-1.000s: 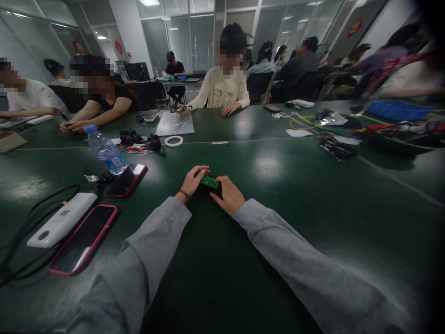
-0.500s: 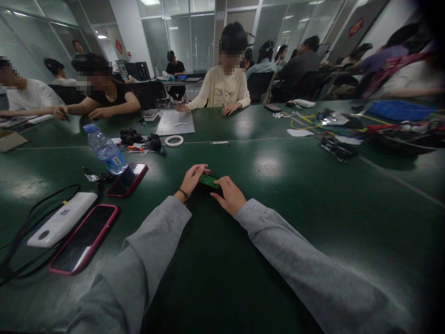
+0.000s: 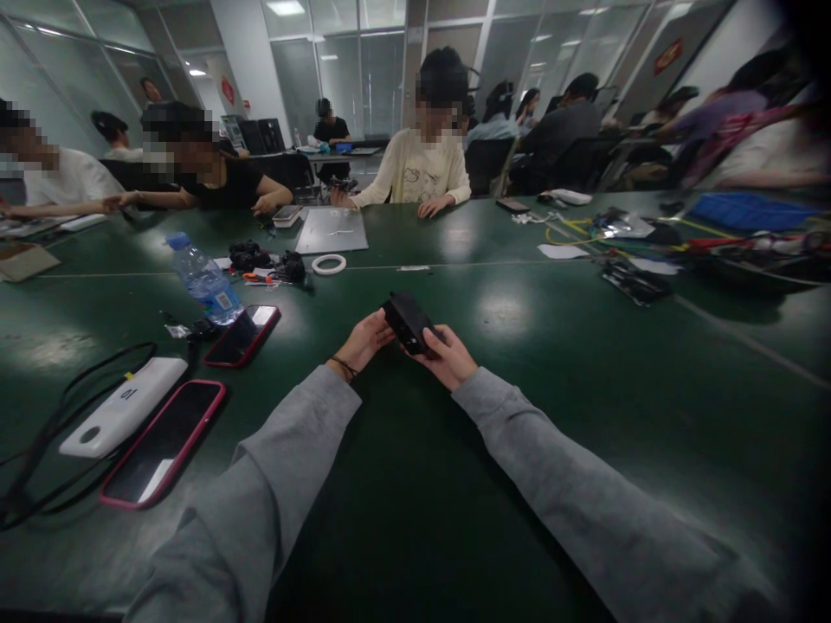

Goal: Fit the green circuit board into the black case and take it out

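Note:
A black plastic box is held tilted above the green table, its dark outer shell facing me. Small openings show along its near side. My right hand grips its right end, thumb on the near side and fingers underneath. At the left end, my left hand has its fingers closed against the box's edge; part of the fingertips is hidden behind it. The green circuit board inside is out of sight at this angle.
To my left lie two red-cased phones, a white power bank with black cables and a water bottle. Beyond are a white ring and a grey board. Cables and a blue tray lie right. Co-workers sit opposite.
The box has been turned over and raised: its green circuit board showed before, and now its black shell does. My right hand has shifted its hold to the right end.

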The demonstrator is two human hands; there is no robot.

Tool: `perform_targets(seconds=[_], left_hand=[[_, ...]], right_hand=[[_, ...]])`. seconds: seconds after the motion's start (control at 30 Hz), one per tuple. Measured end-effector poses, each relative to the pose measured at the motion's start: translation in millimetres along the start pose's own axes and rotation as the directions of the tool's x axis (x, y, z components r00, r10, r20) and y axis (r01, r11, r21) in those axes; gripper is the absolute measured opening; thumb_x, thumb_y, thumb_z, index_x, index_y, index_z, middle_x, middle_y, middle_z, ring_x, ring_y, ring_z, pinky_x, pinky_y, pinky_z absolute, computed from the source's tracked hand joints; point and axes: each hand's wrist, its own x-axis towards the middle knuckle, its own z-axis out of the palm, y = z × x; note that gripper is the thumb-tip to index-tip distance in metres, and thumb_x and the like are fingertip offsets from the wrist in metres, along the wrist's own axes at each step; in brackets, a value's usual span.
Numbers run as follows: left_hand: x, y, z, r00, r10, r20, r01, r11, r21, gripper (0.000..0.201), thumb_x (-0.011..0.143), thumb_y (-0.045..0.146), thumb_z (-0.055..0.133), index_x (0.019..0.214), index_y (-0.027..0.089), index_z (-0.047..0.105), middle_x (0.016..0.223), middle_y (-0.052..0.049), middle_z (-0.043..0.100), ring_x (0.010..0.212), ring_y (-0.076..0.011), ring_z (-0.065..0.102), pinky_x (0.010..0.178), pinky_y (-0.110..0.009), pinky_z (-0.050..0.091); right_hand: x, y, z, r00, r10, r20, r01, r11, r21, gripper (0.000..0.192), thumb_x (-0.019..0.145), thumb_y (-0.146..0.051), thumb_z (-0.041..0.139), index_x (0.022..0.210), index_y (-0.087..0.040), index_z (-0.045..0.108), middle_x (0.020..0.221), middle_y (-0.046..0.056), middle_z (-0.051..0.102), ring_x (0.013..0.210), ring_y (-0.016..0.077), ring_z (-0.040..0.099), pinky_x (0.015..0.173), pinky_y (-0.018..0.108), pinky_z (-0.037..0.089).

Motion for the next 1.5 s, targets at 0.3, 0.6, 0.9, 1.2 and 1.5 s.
perform_targets(seconds=[0.3,0.6,0.9,1.2,1.5], left_hand=[[-5,-5,10.5,0.998,0.054,0.028,-0.056,0.994,0.093,0.051,0.054,0.019,0.081,0.101,0.013,0.061,0.1,-0.007,0.065,0.095,-0.0177,0.059,0.095,-0.039,0.038],[-3,-8,7.3,0.993,0.112,-0.034,-0.107,0.987,0.121,0.051,0.058,0.024,0.08,0.103,0.012,0.06,0.102,-0.009,0.065,0.095,-0.0183,0.06,0.097,-0.04,0.038],[-4,-9,11.1,0.993,0.113,-0.045,-0.098,0.963,0.251,0.064,0.057,0.025,0.081,0.114,0.014,0.052,0.095,-0.009,0.066,0.089,-0.0197,0.063,0.091,-0.043,0.044],[25,-7,-6.4,0.979,0.175,-0.101,-0.111,0.884,0.454,0.073,0.058,0.033,0.08,0.121,0.016,0.047,0.091,-0.007,0.064,0.086,-0.0205,0.06,0.085,-0.041,0.044],[23,-2,-6.2,0.988,0.138,-0.068,-0.098,0.906,0.413,0.073,0.06,0.031,0.079,0.122,0.015,0.045,0.098,-0.009,0.064,0.092,-0.0205,0.061,0.089,-0.041,0.043]], right_hand=[[-8,-4,8,0.965,0.228,0.133,-0.262,0.891,0.371,0.03,0.074,-0.036,0.072,0.094,-0.021,0.056,0.093,0.004,0.066,0.093,0.0212,0.064,0.093,0.038,0.049],[4,-3,3,0.985,0.149,0.087,-0.165,0.958,0.233,0.03,0.07,-0.037,0.075,0.09,-0.022,0.057,0.091,-0.001,0.063,0.088,0.0141,0.06,0.08,0.026,0.05],[26,-17,-12,0.992,0.078,0.098,-0.078,0.997,-0.011,0.049,0.064,-0.036,0.079,0.105,-0.02,0.057,0.108,0.005,0.059,0.091,0.0169,0.06,0.08,0.03,0.051],[53,-9,-10,0.999,0.049,0.008,-0.049,0.997,-0.066,0.044,0.067,-0.04,0.076,0.101,-0.02,0.056,0.099,0.003,0.061,0.085,0.0157,0.06,0.073,0.029,0.051],[57,-1,-10,1.0,-0.024,-0.017,0.019,0.964,-0.264,0.052,0.068,-0.046,0.074,0.107,-0.019,0.054,0.099,0.006,0.061,0.091,0.0183,0.059,0.081,0.034,0.048]])
